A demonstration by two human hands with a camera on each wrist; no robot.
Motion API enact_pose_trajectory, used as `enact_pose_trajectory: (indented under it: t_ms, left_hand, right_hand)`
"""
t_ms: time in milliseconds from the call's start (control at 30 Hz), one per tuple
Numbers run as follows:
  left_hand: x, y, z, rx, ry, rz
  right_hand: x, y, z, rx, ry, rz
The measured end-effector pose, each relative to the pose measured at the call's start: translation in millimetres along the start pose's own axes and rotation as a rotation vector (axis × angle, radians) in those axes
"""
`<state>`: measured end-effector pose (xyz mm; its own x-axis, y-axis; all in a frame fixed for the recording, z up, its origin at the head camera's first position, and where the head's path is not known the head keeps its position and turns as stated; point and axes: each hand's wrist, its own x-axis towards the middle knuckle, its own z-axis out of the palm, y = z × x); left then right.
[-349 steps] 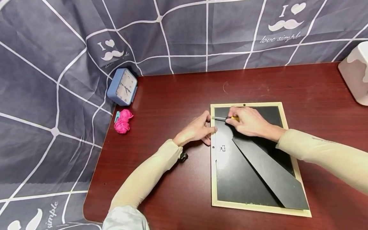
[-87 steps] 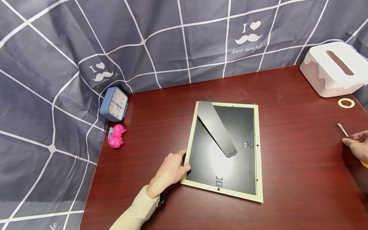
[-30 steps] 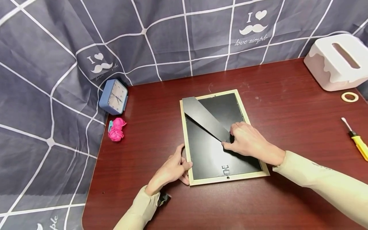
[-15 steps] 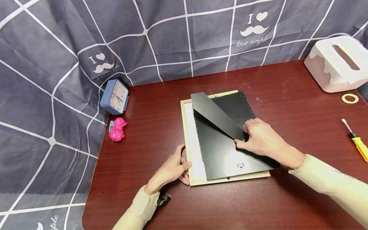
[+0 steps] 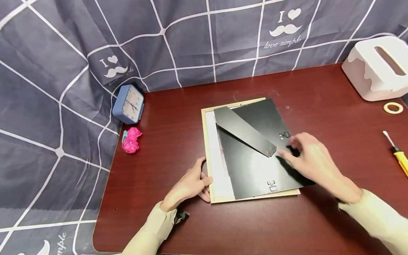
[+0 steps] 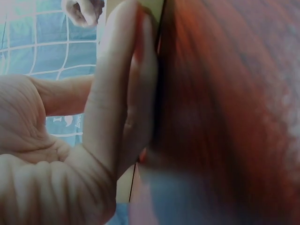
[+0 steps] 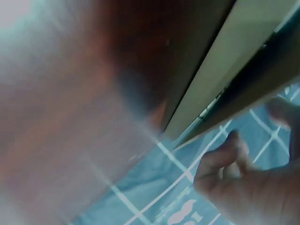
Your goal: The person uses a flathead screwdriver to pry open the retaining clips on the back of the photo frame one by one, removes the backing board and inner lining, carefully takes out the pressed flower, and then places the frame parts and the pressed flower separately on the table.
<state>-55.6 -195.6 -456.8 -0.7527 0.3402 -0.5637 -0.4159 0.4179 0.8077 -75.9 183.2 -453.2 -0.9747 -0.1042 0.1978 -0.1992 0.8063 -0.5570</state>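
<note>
A cream picture frame (image 5: 255, 197) lies face down on the dark red table (image 5: 178, 124). Its black backing board (image 5: 255, 170) sits askew, shifted to the right over the frame's rim, and a white sheet (image 5: 216, 156) shows along the left. The board's stand leg (image 5: 243, 131) lies diagonally across it. My left hand (image 5: 194, 180) rests against the frame's lower left edge; in the left wrist view its fingers (image 6: 126, 93) lie straight along the rim. My right hand (image 5: 299, 150) is blurred, just right of the leg's tip above the board, fingers loosely curled with nothing seen in them.
A blue clock (image 5: 128, 104) and a pink yarn bundle (image 5: 131, 140) sit at the table's left. At the far right are a white tissue box (image 5: 379, 67), a tape ring (image 5: 393, 107) and a yellow-handled screwdriver (image 5: 398, 156). Grey patterned cloth (image 5: 63, 71) hangs behind and left.
The right hand, which pinched the stand leg's tip half a second ago, has come off it and moved right. The backing board has shifted a little farther right. The left hand stays.
</note>
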Motion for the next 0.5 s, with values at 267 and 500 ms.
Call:
enact_pose_trajectory:
  t_ms: [267, 500]
  left_hand:
    - [5.5, 7.2, 2.0, 0.098, 0.037, -0.031]
    - [10.1, 12.2, -3.1, 0.136, 0.068, -0.036]
  right_hand:
    - [-53.1, 31.7, -30.3, 0.182, -0.366, 0.391]
    - [-71.4, 38.5, -16.8, 0.7, -0.442, 0.526]
